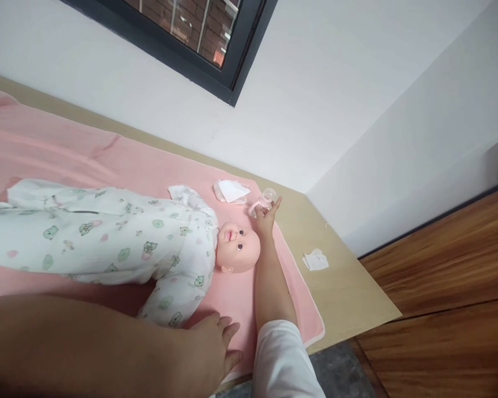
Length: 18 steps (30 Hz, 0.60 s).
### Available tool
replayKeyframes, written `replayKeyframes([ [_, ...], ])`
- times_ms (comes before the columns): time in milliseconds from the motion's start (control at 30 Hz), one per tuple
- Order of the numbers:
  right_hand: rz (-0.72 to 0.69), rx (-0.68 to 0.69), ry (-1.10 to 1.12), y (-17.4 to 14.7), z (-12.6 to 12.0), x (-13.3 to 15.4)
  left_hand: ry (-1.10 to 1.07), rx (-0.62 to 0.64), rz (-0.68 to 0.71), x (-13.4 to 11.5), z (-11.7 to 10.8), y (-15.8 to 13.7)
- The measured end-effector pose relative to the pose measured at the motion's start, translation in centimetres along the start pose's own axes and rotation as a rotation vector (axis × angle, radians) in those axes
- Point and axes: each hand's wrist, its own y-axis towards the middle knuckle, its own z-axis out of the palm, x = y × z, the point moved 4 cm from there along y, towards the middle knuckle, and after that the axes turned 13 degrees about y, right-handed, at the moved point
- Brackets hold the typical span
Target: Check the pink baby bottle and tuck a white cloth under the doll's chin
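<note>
Right hand (pixel 266 221) at bottle (pixel 268 195), grip unclear; left hand (pixel 214 344) loosely spread. Doll's head (pixel 241 250) between; pack (pixel 231 191) near bottle, tissue (pixel 315 260) on counter (pixel 352 298).

Nursery-like room: doll (pixel 149 237), blanket (pixel 78 149).

White wall (pixel 336 83); dark-framed window (pixel 197 41), brickwork (pixel 193 19) visible outside. Tan table (pixel 348 287) set along wall. Right side: wood-grain panels (pixel 444 260); grey floor (pixel 336 365) below.
</note>
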Motion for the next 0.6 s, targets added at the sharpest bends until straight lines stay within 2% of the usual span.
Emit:
replayKeyframes([
  [233, 0.076, -0.061, -0.059, -0.1, -1.6, -0.3, 0.009, 0.008, 0.075, 0.0, -0.2, -0.2],
  [433, 0.147, -0.162, -0.150, 0.0, -3.7, -1.1, 0.029, 0.004, 0.010, 0.1, 0.5, 0.0],
  [500, 0.188, -0.170, -0.268, 0.0, -4.1, -1.4, 0.028, -0.001, 0.008, 0.1, 0.5, -0.1],
  [600, 0.238, -0.108, -0.479, 0.0, -4.1, -1.7, 0.003, -0.007, 0.002, 0.1, 0.2, -0.3],
])
